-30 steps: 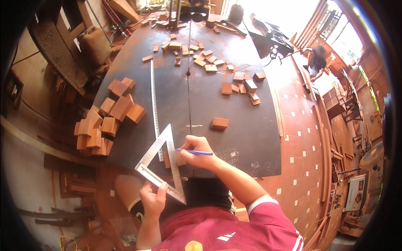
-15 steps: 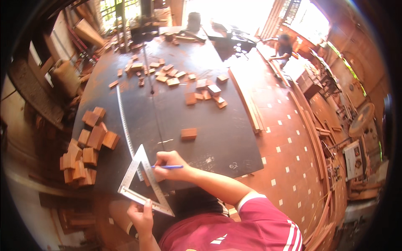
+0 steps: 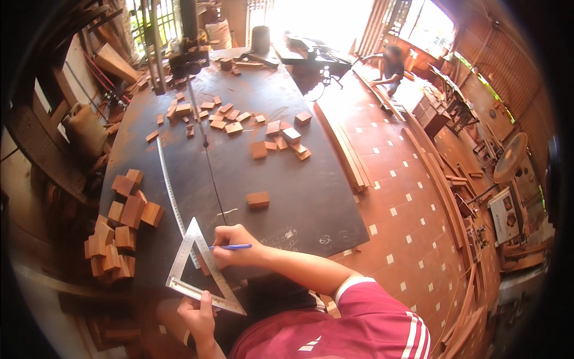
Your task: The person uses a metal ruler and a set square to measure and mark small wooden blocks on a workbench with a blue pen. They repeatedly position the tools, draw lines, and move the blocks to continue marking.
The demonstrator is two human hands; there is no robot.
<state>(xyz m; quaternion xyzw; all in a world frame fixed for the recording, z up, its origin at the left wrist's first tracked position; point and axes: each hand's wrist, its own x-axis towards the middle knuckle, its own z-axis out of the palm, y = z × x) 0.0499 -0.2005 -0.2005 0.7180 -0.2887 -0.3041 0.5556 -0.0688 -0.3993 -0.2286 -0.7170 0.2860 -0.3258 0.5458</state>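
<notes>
Pinching the lower edge of a flat, silvery triangular square (image 3: 182, 257) between thumb and fingers, the left hand (image 3: 199, 316) holds it at the near edge of a dark, dusty tabletop (image 3: 299, 191); the right hand (image 3: 233, 237), fingers curled round a slim blue pen (image 3: 240, 246), sits close beside the square's slanting side; a wooden block (image 3: 205, 265) shows partly through the opening. Beyond, a pale, narrow ruler (image 3: 171, 192) lies flat; reddish-brown, sharp-cornered blocks (image 3: 133, 210) heap at left, and smaller pieces (image 3: 234, 128) scatter farther off.
</notes>
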